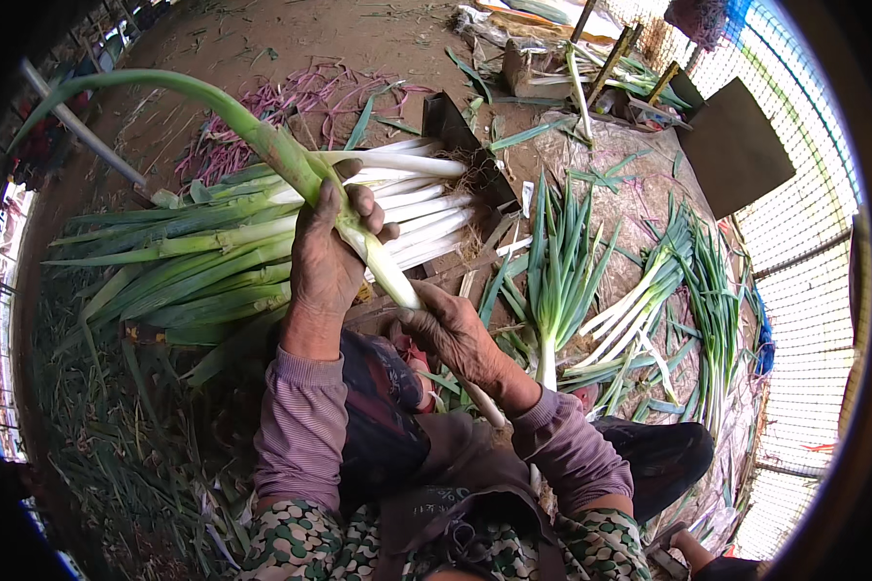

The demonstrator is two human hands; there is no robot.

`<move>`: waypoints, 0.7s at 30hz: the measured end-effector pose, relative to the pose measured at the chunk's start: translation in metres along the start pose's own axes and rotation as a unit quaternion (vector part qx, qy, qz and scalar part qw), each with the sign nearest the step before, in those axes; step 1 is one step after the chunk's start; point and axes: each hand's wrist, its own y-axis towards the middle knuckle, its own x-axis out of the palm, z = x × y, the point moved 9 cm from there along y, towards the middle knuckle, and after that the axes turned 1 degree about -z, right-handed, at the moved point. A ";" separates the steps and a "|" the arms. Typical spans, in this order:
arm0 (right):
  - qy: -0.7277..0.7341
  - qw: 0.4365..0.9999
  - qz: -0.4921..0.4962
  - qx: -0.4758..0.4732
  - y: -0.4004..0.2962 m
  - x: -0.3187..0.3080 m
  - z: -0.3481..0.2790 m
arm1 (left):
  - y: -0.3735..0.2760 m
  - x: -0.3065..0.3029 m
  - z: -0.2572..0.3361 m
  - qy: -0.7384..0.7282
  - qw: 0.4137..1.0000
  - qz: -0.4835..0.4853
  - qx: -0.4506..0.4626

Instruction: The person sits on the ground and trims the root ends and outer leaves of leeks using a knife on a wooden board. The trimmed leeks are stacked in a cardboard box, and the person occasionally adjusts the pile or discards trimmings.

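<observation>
A long Welsh onion point(389, 272) slants across in front of me, held in both hands. Around its upper part, where the green leaf starts, my left hand point(330, 261) is closed. The thumb and fingers of my right hand point(461, 338) grip the white shank lower down. Its root end comes out below the right wrist, and its green leaf arches off to the upper left. Behind my left hand lies a stack of Welsh onions point(225, 240), white ends towards a dark metal plate point(472, 145). Another leafy Welsh onion point(552, 298) stands beyond my right wrist.
Bundled Welsh onions point(643, 287) lie on a dirty sheet point(610, 167) at right. Pink ties point(291, 102) are heaped behind the stack. Leaf trimmings point(131, 450) cover the ground at lower left. A metal pole point(87, 131) slants at upper left. Another person's limb point(690, 552) shows at lower right.
</observation>
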 end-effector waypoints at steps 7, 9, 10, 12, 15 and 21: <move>-0.183 0.931 0.242 -0.206 -0.023 -0.014 -0.007 | -0.001 -0.029 -0.012 0.055 0.996 0.071 0.002; -0.208 0.912 0.263 -0.237 -0.014 -0.016 -0.023 | -0.004 -0.018 -0.023 0.085 0.993 0.078 -0.015; -0.241 0.889 0.282 -0.267 -0.010 -0.018 -0.033 | -0.006 -0.018 -0.028 0.103 0.991 0.086 -0.020; -0.267 0.858 0.315 -0.306 -0.009 -0.016 -0.047 | -0.007 -0.021 -0.028 0.096 0.990 0.103 -0.001; -0.309 0.862 0.279 -0.288 -0.001 -0.010 -0.047 | -0.011 -0.024 -0.027 0.156 0.980 0.126 0.009; -0.301 0.900 0.207 -0.238 0.006 -0.010 -0.036 | -0.015 -0.027 -0.027 0.193 0.972 0.135 0.006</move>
